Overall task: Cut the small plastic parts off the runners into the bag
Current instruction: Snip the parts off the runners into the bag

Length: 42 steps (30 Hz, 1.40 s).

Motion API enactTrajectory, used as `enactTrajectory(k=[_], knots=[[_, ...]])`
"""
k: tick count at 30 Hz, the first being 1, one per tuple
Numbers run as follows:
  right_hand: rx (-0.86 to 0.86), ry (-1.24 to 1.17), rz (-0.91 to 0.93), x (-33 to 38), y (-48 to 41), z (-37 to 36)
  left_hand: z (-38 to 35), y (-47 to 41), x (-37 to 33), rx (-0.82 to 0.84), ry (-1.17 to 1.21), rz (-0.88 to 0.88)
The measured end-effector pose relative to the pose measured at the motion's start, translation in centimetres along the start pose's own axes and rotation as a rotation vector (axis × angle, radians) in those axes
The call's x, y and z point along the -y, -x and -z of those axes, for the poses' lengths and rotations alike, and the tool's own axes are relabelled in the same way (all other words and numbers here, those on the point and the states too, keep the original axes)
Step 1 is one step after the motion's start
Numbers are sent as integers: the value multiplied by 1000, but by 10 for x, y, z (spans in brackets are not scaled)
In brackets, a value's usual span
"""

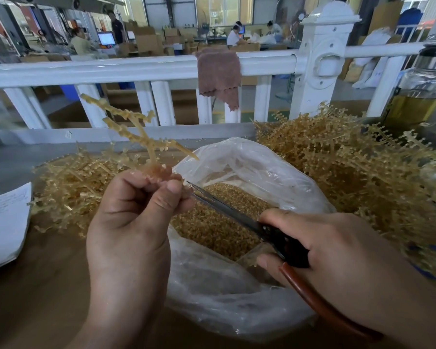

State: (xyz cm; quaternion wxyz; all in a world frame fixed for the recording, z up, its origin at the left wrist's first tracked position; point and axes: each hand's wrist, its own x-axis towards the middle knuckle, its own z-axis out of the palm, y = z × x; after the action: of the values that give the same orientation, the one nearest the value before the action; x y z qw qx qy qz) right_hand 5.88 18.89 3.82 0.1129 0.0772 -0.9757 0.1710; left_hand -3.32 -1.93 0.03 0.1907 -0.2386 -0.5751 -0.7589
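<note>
Left hand point(134, 222) pinches a branchy runner point(136, 132) by its bottom end right above the open bag point(249, 167), I'd guess so the snipped bits drop straight onto the loose parts point(219, 222) inside. Right hand point(325, 243) grips the scissors point(232, 212), blades aimed up-left at those fingertips. The runner's long axis stands up, tip leaning left toward the white rail point(136, 69).

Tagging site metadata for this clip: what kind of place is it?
Likely a plastics factory floor, at a hand-trimming bench: heaps of tan runners, a clear bag holding cut parts, and cardboard cartons with other workers behind the white railing.
</note>
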Motion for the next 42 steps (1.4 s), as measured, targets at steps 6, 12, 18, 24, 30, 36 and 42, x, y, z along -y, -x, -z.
enactTrajectory(k=[6,12,18,24,30,36,42], knots=[[-10,-29,31,2,-1,2,-1,2,-1,-3,29,-1],[-34,-49,55,1,-1,1,-1,-1,0,23,31,4],[-66,-35,58,2,-1,1,0,0,0,18,32,24],[-38,-33,57,0,-1,1,-2,2,0,-11,0,24],[-29,-52,70,-2,-1,0,-5,4,-3,-17,30,66],[-9,-88,39,-1,-1,-1,-13,8,-4,-161,205,200],[-4,-126,19,-1,-2,-3,-15,6,-7,-173,222,243]])
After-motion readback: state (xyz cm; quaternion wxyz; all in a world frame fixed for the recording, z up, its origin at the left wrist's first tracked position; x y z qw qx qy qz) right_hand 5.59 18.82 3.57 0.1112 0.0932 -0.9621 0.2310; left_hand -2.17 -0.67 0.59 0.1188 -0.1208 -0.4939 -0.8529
